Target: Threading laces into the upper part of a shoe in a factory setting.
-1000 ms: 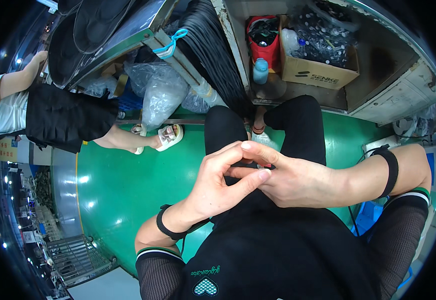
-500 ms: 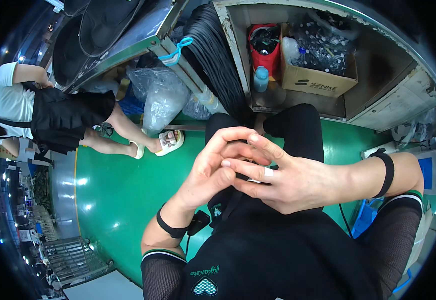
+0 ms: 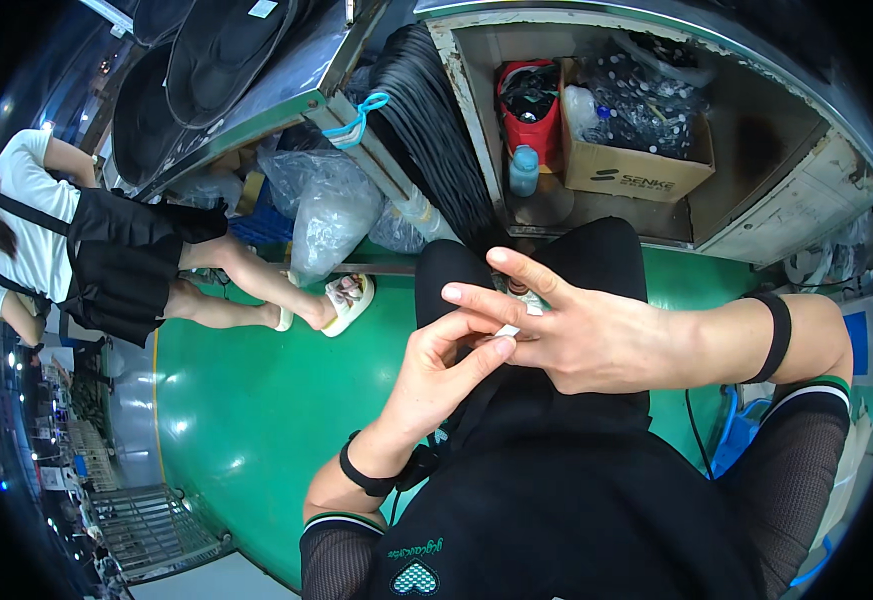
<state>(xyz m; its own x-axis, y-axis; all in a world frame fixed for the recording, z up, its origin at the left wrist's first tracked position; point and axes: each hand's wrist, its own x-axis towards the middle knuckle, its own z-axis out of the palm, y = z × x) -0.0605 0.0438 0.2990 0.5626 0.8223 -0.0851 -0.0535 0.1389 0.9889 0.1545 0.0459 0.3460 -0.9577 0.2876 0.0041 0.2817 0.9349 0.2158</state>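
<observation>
Above my lap, my left hand (image 3: 442, 375) has its thumb and index finger pinched together on a small white strip (image 3: 507, 331), which looks like tape. That pinch lies against the lower fingers of my right hand (image 3: 597, 335). The right hand is open, back upward, its index and middle fingers stretched out to the left and apart. Another bit of white shows between the right fingers; I cannot tell if it belongs to the same strip. The right fingertips nearest the left hand are partly hidden. Each forearm wears a black band (image 3: 779, 338).
Ahead, an open metal cabinet holds a cardboard box (image 3: 637, 175) of bagged small parts, a red container (image 3: 534, 130) and a blue bottle (image 3: 524, 172). Black cables (image 3: 432, 130) hang beside it. Clear plastic bags (image 3: 332, 215) lie under a bench. A person (image 3: 107, 240) stands at left.
My left hand has drawn lower and closed its thumb and index finger on the white strip at the right fingers. The right index and middle fingers have straightened away from it.
</observation>
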